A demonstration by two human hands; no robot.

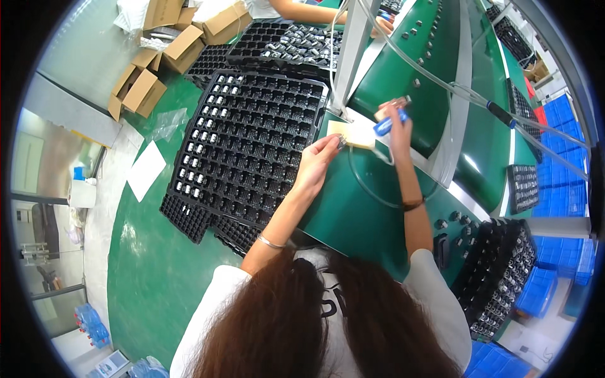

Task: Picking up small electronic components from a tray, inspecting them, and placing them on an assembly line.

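My left hand (318,160) pinches a small silvery metal part (341,142) between thumb and fingertips. It is at the edge of a pale yellow pad (359,136) on the green worktop (350,205). My right hand (399,129) is wrapped round a blue hand tool (383,127), raised just past the pad's right side. A brownish end shows above the fingers; motion blur hides the tool's exact kind. To the left of my left hand lies a large black compartment tray (252,142). Small silvery parts (205,135) fill its left columns.
A green conveyor belt (435,75) carries small parts along the right. A metal post (353,57) and hoses (466,91) stand close by. Another filled black tray (498,277) is at lower right. A co-worker's hand (383,25) works at the top. Cardboard boxes (145,91) lie upper left.
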